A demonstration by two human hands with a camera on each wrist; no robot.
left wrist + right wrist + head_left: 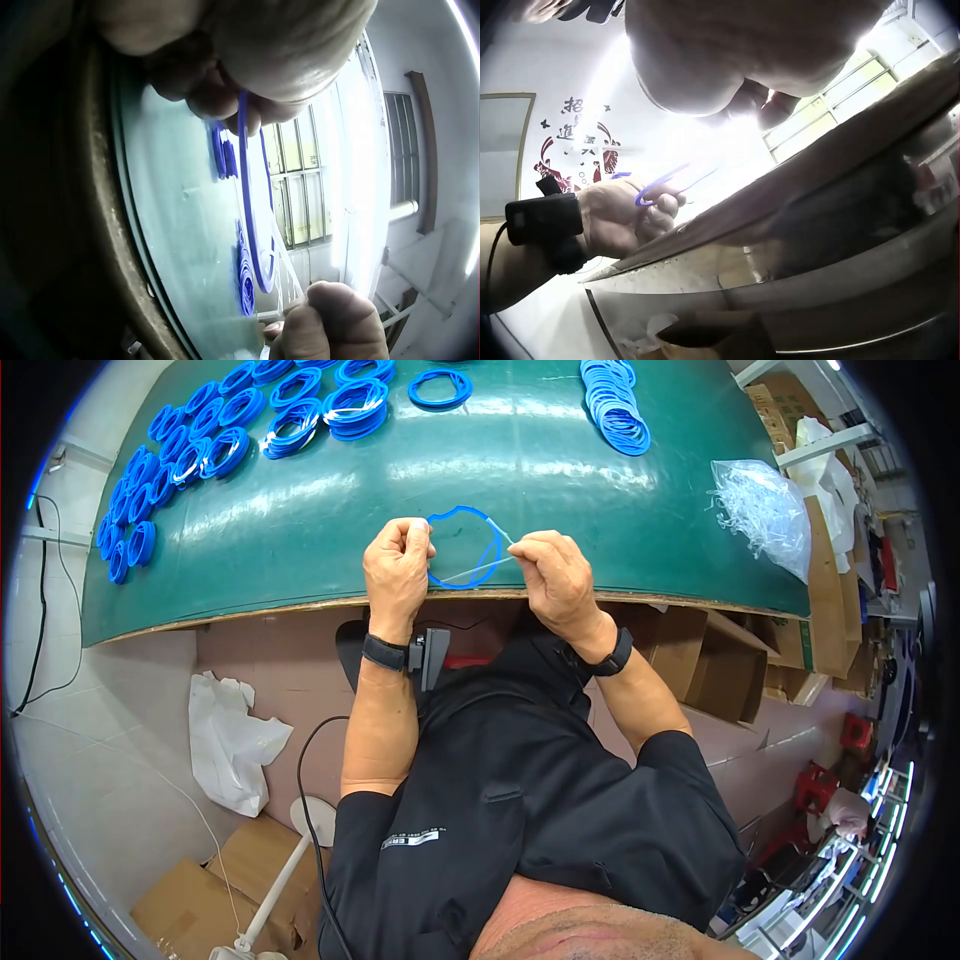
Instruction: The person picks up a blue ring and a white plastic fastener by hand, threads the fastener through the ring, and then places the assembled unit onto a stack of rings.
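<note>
Above the front edge of the green table, my left hand pinches one side of a thin blue loop. My right hand pinches the ends of a pale translucent strand that runs from the loop's right side. In the left wrist view the blue loop hangs from the left fingers, and the strand stretches down to the right fingertips. The right wrist view shows the loop at the left hand; glare hides the right fingertips there.
Many blue coils are gathered at the table's left, with a single coil further right. An overlapping row of blue rings lies at the back. A clear bag of thin pale strips sits on the right, above cardboard boxes.
</note>
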